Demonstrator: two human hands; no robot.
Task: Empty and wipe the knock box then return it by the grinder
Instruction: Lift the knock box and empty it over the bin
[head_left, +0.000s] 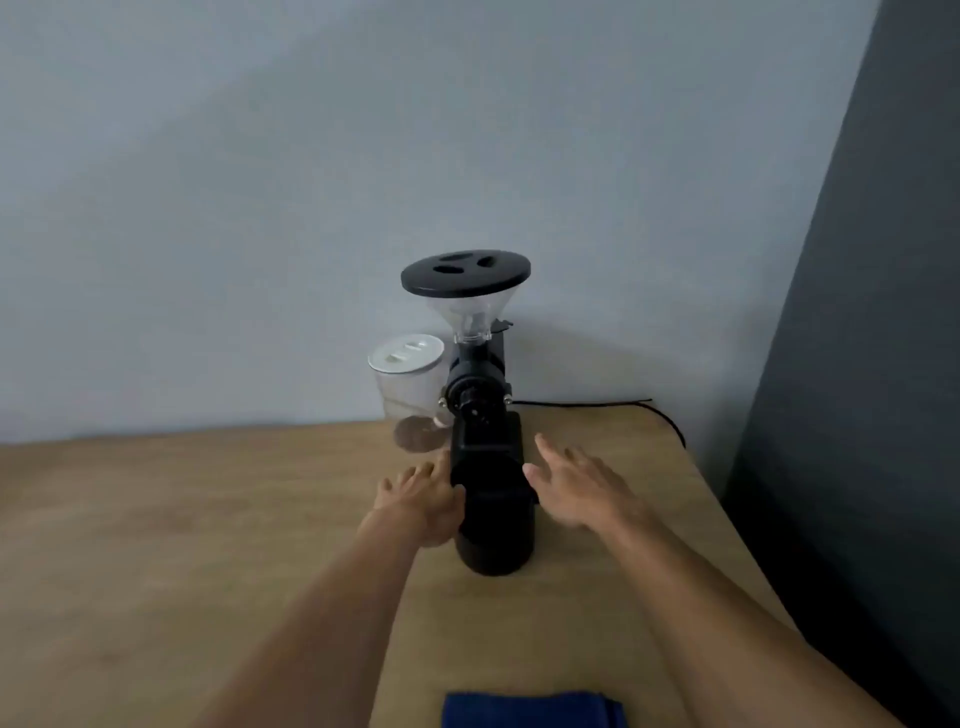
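The black knock box (493, 525) stands upright on the wooden table (208, 519), directly in front of the black grinder (475, 364) with its clear hopper and black lid. My left hand (421, 499) lies against the box's left side, fingers stretched out and thumb touching it. My right hand (576, 488) hovers just right of the box with fingers spread, its thumb tip close to the box's upper right edge. Neither hand has closed around it. The inside of the box is hidden.
A folded blue cloth (535, 709) lies at the table's near edge. A clear jar with a white lid (408, 364) stands left of the grinder by the wall. A black cable (623, 402) runs behind to the right. The table ends at a dark wall (857, 415) on the right.
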